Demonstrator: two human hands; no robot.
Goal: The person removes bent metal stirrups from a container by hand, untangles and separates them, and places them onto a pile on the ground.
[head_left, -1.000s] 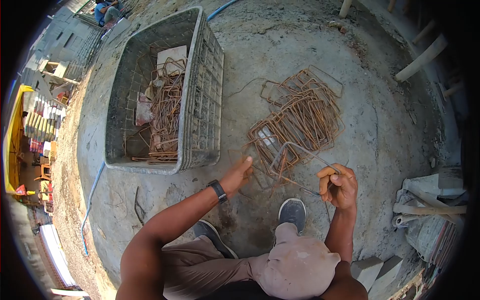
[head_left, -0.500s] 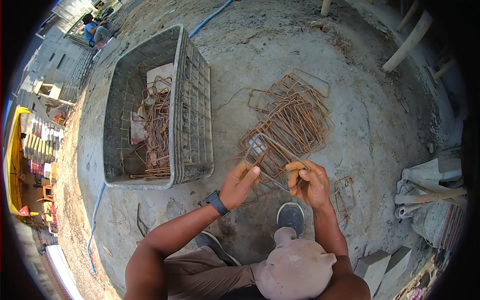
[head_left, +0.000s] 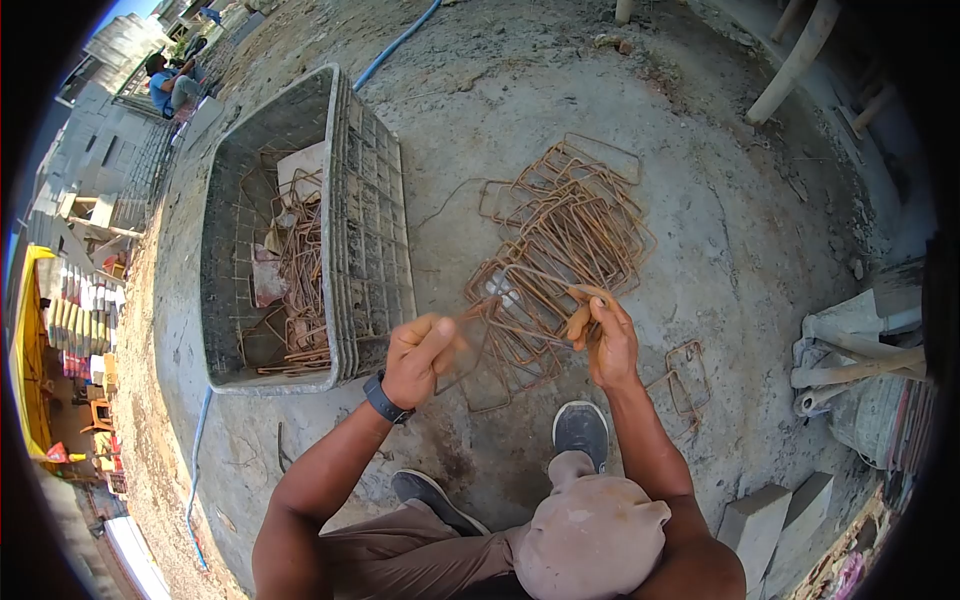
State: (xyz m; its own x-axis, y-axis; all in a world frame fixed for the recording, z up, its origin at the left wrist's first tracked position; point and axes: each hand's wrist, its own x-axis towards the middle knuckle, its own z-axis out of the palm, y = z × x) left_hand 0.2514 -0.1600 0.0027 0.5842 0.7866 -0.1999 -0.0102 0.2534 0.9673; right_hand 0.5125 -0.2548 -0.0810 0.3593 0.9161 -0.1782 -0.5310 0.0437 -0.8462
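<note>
My right hand (head_left: 607,342) grips one end of a bent steel rebar stirrup (head_left: 535,333), which reaches left over the pile. My left hand (head_left: 420,358), with a dark watch on its wrist, is off to the left near the crate. Its fingers are curled and partly blurred; whether a thin rod beside them is in its grasp is unclear. Below and beyond both hands lies a heap of rusty rebar stirrups (head_left: 580,225) on the concrete. The grey plastic crate (head_left: 370,215) at left holds more rusty stirrups (head_left: 303,270) and broken pieces.
A few loose stirrups (head_left: 687,378) lie right of my feet. Concrete blocks (head_left: 752,522) stand at lower right, near wooden poles (head_left: 860,367). A blue hose (head_left: 395,45) runs behind the crate. Far at upper left sits another person (head_left: 172,85) in blue.
My left hand has let go of the stirrup's left side and swung left toward the crate. My right hand still grips the stirrup. The view has shifted slightly.
</note>
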